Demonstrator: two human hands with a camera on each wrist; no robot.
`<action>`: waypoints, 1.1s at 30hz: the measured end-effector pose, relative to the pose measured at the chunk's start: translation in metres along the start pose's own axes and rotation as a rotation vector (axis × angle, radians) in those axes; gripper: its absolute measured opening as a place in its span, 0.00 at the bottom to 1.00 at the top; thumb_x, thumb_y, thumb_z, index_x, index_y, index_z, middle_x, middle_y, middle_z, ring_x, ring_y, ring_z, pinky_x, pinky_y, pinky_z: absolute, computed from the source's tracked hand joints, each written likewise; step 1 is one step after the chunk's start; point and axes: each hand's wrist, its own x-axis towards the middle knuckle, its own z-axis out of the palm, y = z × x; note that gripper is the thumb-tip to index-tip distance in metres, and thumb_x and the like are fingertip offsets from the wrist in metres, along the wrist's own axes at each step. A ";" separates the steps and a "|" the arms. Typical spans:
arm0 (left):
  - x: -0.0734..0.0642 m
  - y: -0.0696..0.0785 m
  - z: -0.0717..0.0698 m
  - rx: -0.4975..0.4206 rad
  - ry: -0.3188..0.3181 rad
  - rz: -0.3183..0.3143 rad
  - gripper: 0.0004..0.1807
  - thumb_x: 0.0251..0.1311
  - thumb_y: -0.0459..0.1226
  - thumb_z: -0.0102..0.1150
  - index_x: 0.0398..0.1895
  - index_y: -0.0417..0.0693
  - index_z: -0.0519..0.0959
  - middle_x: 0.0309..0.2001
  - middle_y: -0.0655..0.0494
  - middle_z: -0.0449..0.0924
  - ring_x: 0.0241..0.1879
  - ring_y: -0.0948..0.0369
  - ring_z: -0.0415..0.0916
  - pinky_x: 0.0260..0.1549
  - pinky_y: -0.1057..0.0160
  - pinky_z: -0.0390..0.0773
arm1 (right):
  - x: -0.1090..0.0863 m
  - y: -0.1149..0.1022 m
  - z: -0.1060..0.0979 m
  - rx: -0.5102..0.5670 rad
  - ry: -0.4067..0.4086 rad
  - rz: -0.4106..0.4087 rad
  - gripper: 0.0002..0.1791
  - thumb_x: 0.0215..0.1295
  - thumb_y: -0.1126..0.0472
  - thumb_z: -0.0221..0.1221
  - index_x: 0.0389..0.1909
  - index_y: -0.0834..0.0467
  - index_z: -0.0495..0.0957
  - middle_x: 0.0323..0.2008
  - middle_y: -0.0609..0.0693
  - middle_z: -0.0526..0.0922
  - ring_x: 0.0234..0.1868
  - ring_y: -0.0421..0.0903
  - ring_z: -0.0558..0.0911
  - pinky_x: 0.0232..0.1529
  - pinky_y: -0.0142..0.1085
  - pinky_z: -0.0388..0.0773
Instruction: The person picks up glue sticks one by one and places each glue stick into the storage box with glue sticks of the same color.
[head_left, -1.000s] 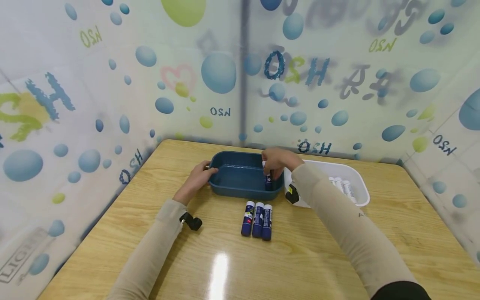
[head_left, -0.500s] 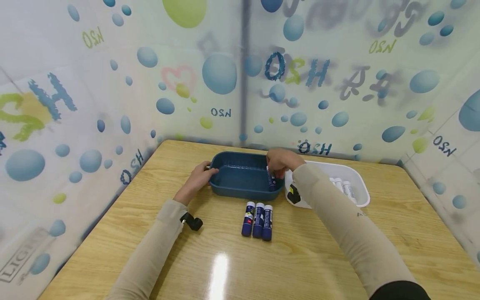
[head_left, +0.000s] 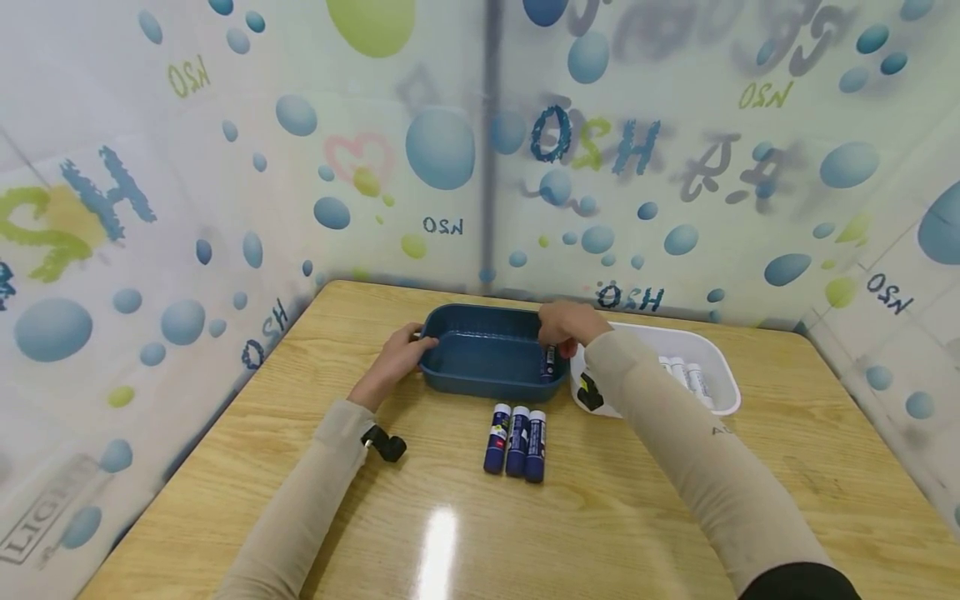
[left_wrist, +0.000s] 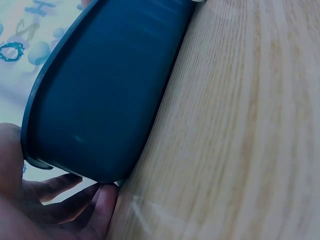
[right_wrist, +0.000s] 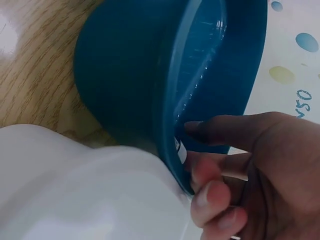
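Note:
A dark blue plastic bin (head_left: 480,386) sits on the wooden table. At its left end, my left hand (head_left: 397,354) grips it, thumb over the rim and fingers against the outer wall, as the left wrist view shows. My right hand (head_left: 566,325) reaches over the right end, with a blue glue stick (head_left: 550,362) between thumb and fingers inside the bin. Its white cap (right_wrist: 180,151) shows at the fingertips in the right wrist view; the rim hides the rest. In front of the bin, three blue glue sticks (head_left: 516,442) with white caps lie side by side.
A white bin (head_left: 720,367) stands against the blue bin's right end, partly hidden by my right sleeve. Several white-capped sticks (head_left: 697,383) lie inside it. A patterned wall sheet (head_left: 450,258) rises behind the table's back edge.
My right hand has shifted slightly right, bringing the glue stick toward the blue bin's right wall. Less of the stick shows under the hand. The left hand stays on the bin.

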 end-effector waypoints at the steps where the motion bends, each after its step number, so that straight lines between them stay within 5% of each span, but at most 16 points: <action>1: 0.000 0.000 0.000 0.000 0.000 -0.001 0.31 0.78 0.45 0.49 0.78 0.41 0.62 0.69 0.35 0.71 0.62 0.45 0.78 0.45 0.63 0.83 | -0.001 0.000 0.000 -0.004 0.002 0.006 0.14 0.74 0.55 0.58 0.50 0.61 0.78 0.31 0.53 0.87 0.29 0.46 0.87 0.35 0.37 0.83; 15: 0.002 -0.002 0.001 -0.006 0.000 0.005 0.30 0.78 0.46 0.49 0.77 0.42 0.63 0.68 0.36 0.72 0.61 0.45 0.78 0.46 0.61 0.83 | 0.004 -0.009 0.009 -0.098 0.055 0.091 0.13 0.76 0.57 0.52 0.48 0.60 0.80 0.26 0.52 0.86 0.23 0.44 0.84 0.30 0.34 0.81; 20: 0.001 -0.001 0.001 -0.013 0.004 0.005 0.30 0.77 0.44 0.49 0.77 0.41 0.63 0.67 0.35 0.73 0.59 0.45 0.79 0.43 0.63 0.83 | -0.002 -0.008 0.005 -0.110 0.056 0.028 0.14 0.75 0.56 0.51 0.46 0.60 0.81 0.26 0.51 0.87 0.24 0.43 0.86 0.34 0.37 0.82; 27: 0.000 -0.001 0.000 -0.007 0.002 -0.002 0.29 0.78 0.44 0.49 0.76 0.41 0.64 0.67 0.35 0.73 0.58 0.46 0.80 0.42 0.64 0.82 | -0.018 -0.013 0.006 -0.114 0.160 -0.110 0.14 0.75 0.53 0.54 0.32 0.55 0.81 0.23 0.49 0.86 0.23 0.44 0.86 0.30 0.39 0.78; 33: 0.002 -0.002 0.001 -0.011 -0.002 0.008 0.31 0.78 0.45 0.49 0.77 0.41 0.63 0.67 0.35 0.72 0.58 0.46 0.80 0.43 0.62 0.83 | -0.047 -0.026 0.011 -0.104 0.287 -0.235 0.14 0.77 0.48 0.56 0.48 0.53 0.81 0.27 0.48 0.86 0.24 0.45 0.84 0.31 0.41 0.77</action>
